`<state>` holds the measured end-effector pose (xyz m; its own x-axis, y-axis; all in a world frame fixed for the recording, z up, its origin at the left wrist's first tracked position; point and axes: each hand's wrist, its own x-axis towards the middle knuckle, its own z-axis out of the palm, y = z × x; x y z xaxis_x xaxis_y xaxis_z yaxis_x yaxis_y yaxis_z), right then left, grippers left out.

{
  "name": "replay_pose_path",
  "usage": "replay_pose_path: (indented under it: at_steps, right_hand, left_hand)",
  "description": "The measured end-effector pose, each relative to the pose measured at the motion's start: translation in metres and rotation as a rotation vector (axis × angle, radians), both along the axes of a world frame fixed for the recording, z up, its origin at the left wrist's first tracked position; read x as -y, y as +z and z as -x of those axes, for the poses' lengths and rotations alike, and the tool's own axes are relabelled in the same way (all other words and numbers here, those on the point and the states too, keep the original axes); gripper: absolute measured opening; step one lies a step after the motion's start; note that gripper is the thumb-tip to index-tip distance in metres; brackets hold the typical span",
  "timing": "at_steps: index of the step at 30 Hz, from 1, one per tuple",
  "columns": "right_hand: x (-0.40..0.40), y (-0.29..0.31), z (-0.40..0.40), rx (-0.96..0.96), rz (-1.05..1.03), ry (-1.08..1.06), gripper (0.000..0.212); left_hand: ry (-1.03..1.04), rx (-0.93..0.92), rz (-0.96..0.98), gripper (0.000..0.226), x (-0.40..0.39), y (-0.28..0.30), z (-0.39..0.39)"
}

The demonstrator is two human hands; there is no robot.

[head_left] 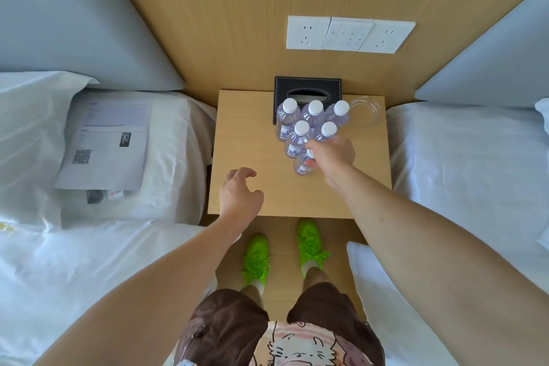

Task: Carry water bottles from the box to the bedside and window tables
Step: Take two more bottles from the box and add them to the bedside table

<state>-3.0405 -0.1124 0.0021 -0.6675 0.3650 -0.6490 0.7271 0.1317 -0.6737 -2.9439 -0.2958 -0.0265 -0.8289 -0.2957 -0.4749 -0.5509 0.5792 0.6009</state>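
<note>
Several clear water bottles (pixel 300 131) with white caps stand in a tight cluster on the right half of the wooden bedside table (pixel 252 134). My right hand (pixel 331 154) grips the top of the nearest bottle (pixel 303 166), which stands on the table at the front of the cluster; my fingers hide most of its cap. My left hand (pixel 239 194) hovers over the table's front left part, fingers loosely curled, holding nothing. No box is in view.
A black tissue box (pixel 307 88) stands against the wooden wall behind the bottles, a clear glass dish (pixel 368 111) to their right. White beds flank the table; printed papers (pixel 107 140) lie on the left bed. Wall sockets (pixel 347 34) sit above.
</note>
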Motion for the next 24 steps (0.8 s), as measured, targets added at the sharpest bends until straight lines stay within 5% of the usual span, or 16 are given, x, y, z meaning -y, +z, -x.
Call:
replay_pose_path:
  at_steps: [16,21,24]
  right_hand:
    - [-0.008,0.012,-0.004,0.015,-0.059,0.134,0.028]
    - [-0.024,0.047,-0.006,-0.085,-0.270,0.339,0.017]
    - [-0.034,0.071,-0.017,-0.166,-0.340,0.401,0.029]
  left_hand:
    - [-0.064,-0.028,0.004,0.042,-0.009,0.014,0.010]
    - [-0.140,-0.129,-0.006,0.035,-0.017,0.049,0.040]
    - [-0.222,-0.225,-0.029,0.035,-0.024,0.078,0.063]
